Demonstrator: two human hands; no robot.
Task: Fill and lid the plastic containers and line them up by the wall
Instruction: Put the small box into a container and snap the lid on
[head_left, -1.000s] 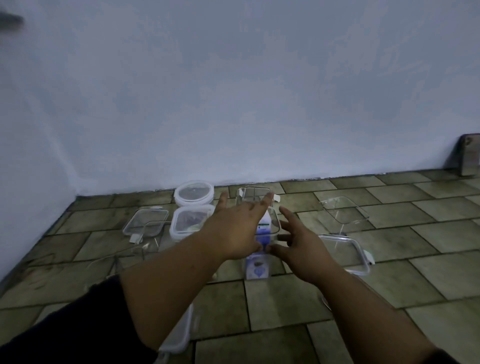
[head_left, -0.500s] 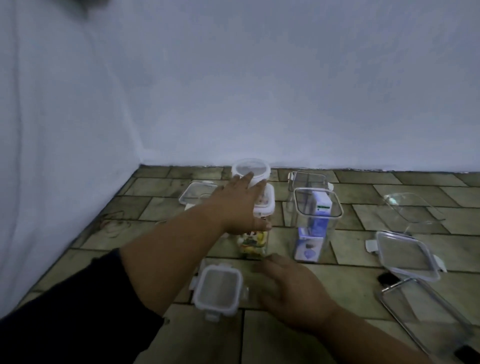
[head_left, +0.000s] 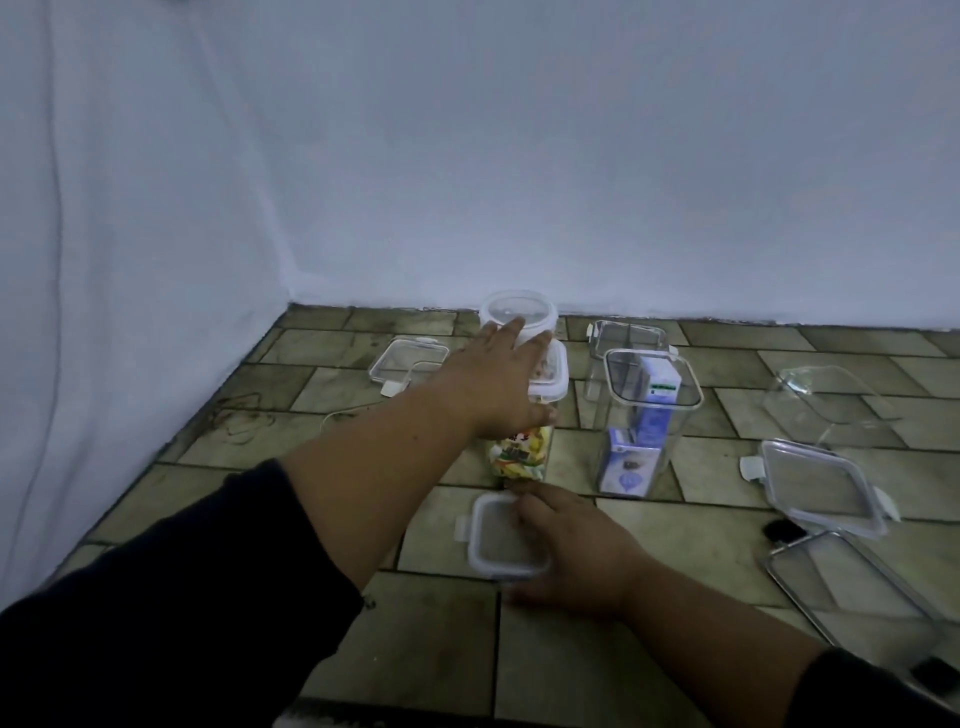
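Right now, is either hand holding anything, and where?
Left hand lies flat on the snack container lid, no grip. Right hand covers the small square lid at its right edge, thumb at near edge; cannot tell if pinched.

You have before you:
- Tall lidded container (head_left: 519, 457): upright, packed with colourful packets.
- Tall clear container (head_left: 644, 415): just to its right, open, upright, holding blue-and-white cartons.
- Empty open container (head_left: 628, 338): behind that one, near the wall.
- Round lidded tub (head_left: 517, 310): at the wall.
- Small square lid (head_left: 496, 543): flat on the floor, nearest you.
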